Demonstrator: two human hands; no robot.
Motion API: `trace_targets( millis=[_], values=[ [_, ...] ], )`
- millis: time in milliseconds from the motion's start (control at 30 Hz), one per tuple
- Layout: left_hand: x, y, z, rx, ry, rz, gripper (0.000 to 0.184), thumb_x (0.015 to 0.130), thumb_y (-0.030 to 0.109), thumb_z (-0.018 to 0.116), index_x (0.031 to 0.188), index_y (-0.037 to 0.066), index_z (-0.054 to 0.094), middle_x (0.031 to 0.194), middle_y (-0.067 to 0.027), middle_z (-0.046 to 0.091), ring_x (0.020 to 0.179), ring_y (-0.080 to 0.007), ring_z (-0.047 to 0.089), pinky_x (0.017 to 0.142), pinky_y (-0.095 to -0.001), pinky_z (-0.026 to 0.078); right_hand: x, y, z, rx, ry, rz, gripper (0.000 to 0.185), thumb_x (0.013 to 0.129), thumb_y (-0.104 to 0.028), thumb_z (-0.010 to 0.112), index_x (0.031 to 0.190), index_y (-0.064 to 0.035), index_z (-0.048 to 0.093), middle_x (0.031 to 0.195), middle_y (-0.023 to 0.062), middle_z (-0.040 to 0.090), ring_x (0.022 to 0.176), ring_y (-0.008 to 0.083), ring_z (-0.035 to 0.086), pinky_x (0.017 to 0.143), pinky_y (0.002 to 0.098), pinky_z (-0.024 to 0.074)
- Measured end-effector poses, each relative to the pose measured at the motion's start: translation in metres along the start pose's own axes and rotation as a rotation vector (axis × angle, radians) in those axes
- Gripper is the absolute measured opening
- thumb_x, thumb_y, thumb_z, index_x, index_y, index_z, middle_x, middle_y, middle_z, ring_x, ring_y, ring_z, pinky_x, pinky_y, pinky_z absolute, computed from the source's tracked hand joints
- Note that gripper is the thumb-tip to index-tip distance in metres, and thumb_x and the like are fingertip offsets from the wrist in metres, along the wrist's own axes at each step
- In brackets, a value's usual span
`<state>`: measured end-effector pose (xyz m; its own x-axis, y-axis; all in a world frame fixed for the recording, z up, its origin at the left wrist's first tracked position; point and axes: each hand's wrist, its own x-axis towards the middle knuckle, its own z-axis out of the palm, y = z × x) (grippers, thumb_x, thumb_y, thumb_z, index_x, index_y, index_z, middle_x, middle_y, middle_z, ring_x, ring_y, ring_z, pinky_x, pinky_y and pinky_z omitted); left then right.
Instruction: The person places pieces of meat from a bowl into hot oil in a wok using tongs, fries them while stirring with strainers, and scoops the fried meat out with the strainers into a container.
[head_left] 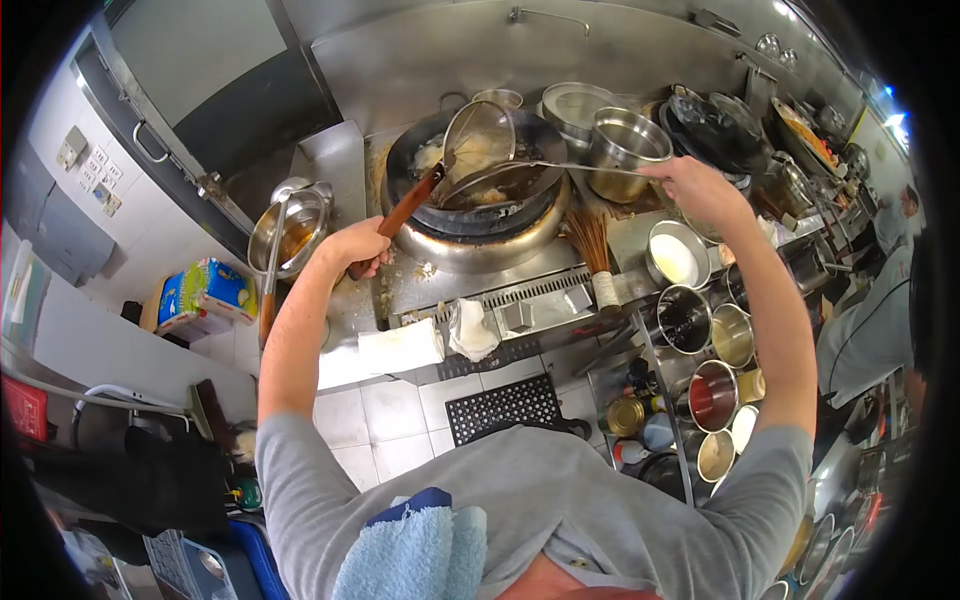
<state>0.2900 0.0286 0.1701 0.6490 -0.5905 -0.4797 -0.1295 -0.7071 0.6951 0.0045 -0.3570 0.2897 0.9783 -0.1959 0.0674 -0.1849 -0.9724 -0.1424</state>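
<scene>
My left hand (365, 246) is closed round the wooden handle of a wire-mesh strainer (480, 135), whose round basket is over the wok (402, 160). My right hand (692, 190) grips the end of a long thin metal handle of a ladle (575, 167). It reaches left across the wok, and its far end is by the strainer's handle; the bowl is hard to make out. Pale pieces of food (428, 156) lie in dark bubbling liquid in the wok, partly hidden behind the strainer.
Right of the wok stand a deep metal pot (622, 150), a bamboo brush (597, 250) and a bowl of white liquid (676, 260). At left is a metal bowl (290, 235) with a utensil across it. Folded white cloths (402, 345) lie along the front edge. A person (870, 320) stands far right.
</scene>
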Motion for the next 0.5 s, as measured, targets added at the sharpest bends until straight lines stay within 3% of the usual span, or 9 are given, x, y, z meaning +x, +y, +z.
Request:
trace_targets(
  millis=[200,300,400,500],
  values=[
    [-0.012,-0.011,0.017,0.434,0.201,0.017,0.032,0.091,0.013,0.047,0.118,0.000,0.037,0.071,-0.0156,0.059,0.046,-0.0222,0.056,0.040,-0.0361,0.043,-0.025,0.018,0.001,0.030,0.026,-0.048,0.046,0.074,0.007,0.048,0.116,-0.0076,0.062,0.099,0.0228,0.064,0.092,0.0380,0.060,0.083,0.0384,0.0463],
    [-0.021,-0.010,0.037,0.431,0.246,0.001,0.039,0.090,0.014,0.049,0.124,0.000,0.035,0.072,-0.0182,0.061,0.046,-0.0247,0.057,0.042,-0.0395,0.045,-0.030,0.035,-0.004,-0.024,0.043,-0.095,0.048,0.074,0.007,0.048,0.117,-0.0087,0.061,0.098,0.0216,0.064,0.090,0.0382,0.060,0.082,0.0399,0.0464],
    [-0.019,-0.009,0.042,0.346,0.321,0.013,0.034,0.090,0.014,0.048,0.121,0.001,0.040,0.068,-0.0140,0.058,0.043,-0.0219,0.054,0.040,-0.0372,0.043,-0.028,0.048,-0.010,-0.153,0.099,-0.105,0.049,0.074,0.005,0.049,0.118,-0.0111,0.062,0.096,0.0205,0.064,0.088,0.0370,0.060,0.080,0.0415,0.0471],
    [-0.013,-0.026,0.043,0.242,0.387,0.162,0.026,0.088,0.017,0.048,0.108,0.002,0.048,0.072,-0.0179,0.061,0.050,-0.0276,0.059,0.051,-0.0411,0.047,-0.022,0.077,0.018,-0.202,0.199,-0.144,0.050,0.074,0.000,0.052,0.119,-0.0161,0.062,0.091,0.0184,0.064,0.082,0.0343,0.061,0.076,0.0437,0.0484]
  ],
)
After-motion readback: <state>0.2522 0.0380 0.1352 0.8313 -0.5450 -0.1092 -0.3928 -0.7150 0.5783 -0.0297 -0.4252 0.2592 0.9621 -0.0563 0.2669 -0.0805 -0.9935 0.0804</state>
